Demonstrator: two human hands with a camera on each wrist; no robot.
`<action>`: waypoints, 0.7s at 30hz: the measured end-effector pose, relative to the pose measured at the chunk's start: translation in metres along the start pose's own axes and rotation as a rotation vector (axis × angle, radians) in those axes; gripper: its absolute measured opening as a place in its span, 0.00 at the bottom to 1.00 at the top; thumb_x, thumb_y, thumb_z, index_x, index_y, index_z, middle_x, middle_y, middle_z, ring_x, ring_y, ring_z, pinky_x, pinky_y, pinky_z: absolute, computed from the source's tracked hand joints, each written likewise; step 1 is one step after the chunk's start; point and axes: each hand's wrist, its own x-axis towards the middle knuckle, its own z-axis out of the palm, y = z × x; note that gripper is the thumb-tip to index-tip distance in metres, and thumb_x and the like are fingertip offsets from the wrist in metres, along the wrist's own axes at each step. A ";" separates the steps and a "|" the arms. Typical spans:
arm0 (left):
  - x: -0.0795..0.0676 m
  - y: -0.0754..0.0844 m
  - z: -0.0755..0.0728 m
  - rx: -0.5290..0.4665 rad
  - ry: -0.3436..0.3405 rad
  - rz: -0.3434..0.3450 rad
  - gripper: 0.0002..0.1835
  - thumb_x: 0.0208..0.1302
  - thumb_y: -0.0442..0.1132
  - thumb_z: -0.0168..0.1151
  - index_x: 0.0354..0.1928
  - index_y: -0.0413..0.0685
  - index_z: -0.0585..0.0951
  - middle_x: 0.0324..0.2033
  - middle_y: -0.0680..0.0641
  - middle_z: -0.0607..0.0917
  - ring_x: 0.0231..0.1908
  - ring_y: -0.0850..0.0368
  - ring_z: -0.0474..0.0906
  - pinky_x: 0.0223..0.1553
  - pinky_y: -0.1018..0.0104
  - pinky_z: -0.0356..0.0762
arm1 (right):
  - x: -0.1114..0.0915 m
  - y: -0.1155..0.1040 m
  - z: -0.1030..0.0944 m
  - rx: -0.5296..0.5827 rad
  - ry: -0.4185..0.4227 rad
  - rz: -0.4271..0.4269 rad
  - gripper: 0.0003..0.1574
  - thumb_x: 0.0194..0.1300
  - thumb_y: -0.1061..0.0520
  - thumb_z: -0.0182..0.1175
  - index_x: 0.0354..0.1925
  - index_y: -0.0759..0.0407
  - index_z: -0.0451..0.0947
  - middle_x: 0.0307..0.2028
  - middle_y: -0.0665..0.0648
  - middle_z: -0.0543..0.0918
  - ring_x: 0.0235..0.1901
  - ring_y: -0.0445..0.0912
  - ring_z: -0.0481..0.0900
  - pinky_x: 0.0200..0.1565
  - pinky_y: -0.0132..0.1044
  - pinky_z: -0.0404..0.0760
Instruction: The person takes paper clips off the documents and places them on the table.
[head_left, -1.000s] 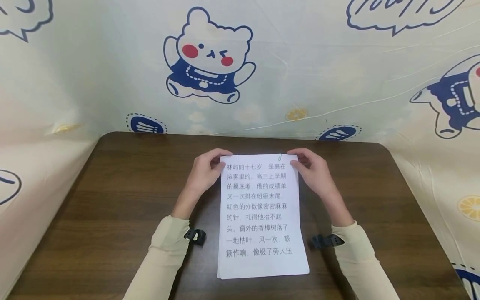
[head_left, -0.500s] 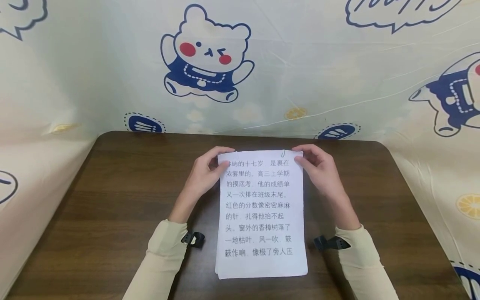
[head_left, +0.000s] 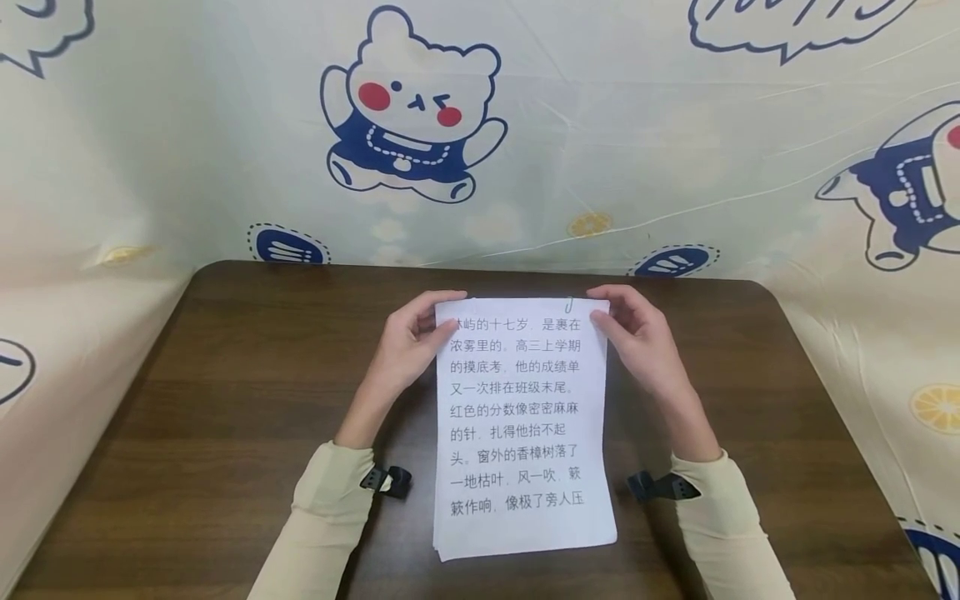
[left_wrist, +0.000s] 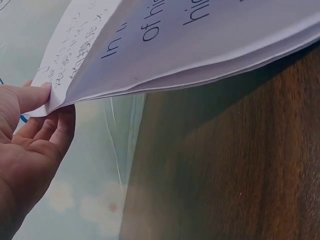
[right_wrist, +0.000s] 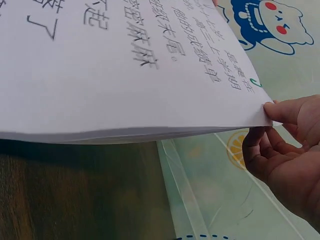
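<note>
A thin stack of white paper sheets [head_left: 517, 400] printed with black Chinese characters lies lengthwise in front of the person. A green paper clip [head_left: 569, 305] sits on its top edge near the right corner. My left hand [head_left: 408, 337] pinches the top left corner, thumb on the face and fingers behind. At the top right corner my right hand [head_left: 641, 342] grips the sheets likewise. Both wrist views show the stack's upper part raised off the table, its layered edges slightly parted. In the left wrist view, a page with large English print [left_wrist: 150, 30] appears beside the Chinese text.
The dark brown wooden table [head_left: 240, 400] has rounded far corners. Behind it and along both sides hangs a pale cloth [head_left: 600, 125] with cartoon bears and orange slices. Dark wrist straps [head_left: 386, 481] are worn over both cream sleeves [head_left: 322, 508].
Both hands have moved slightly upward in the head view, the right one also outward. The stack's top edge has risen with them and looks a little wider.
</note>
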 end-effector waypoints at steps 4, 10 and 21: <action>0.001 -0.002 0.001 -0.021 0.006 -0.019 0.21 0.67 0.26 0.62 0.61 0.43 0.79 0.52 0.37 0.86 0.45 0.42 0.87 0.36 0.68 0.87 | 0.000 0.000 0.000 -0.008 -0.003 -0.021 0.21 0.73 0.50 0.59 0.62 0.47 0.76 0.49 0.56 0.83 0.41 0.48 0.80 0.37 0.27 0.80; 0.000 0.000 0.002 -0.021 0.005 -0.035 0.21 0.66 0.27 0.62 0.61 0.43 0.79 0.52 0.37 0.86 0.45 0.43 0.87 0.36 0.68 0.87 | 0.004 0.000 0.001 -0.032 -0.017 -0.104 0.24 0.71 0.53 0.61 0.64 0.48 0.75 0.55 0.57 0.82 0.43 0.44 0.80 0.41 0.25 0.81; 0.001 -0.001 0.003 -0.045 -0.017 -0.035 0.22 0.66 0.26 0.62 0.62 0.42 0.79 0.51 0.36 0.85 0.44 0.43 0.87 0.36 0.67 0.87 | 0.013 -0.013 0.005 -0.266 -0.082 -0.202 0.27 0.65 0.55 0.68 0.62 0.49 0.77 0.56 0.53 0.84 0.51 0.45 0.79 0.49 0.37 0.77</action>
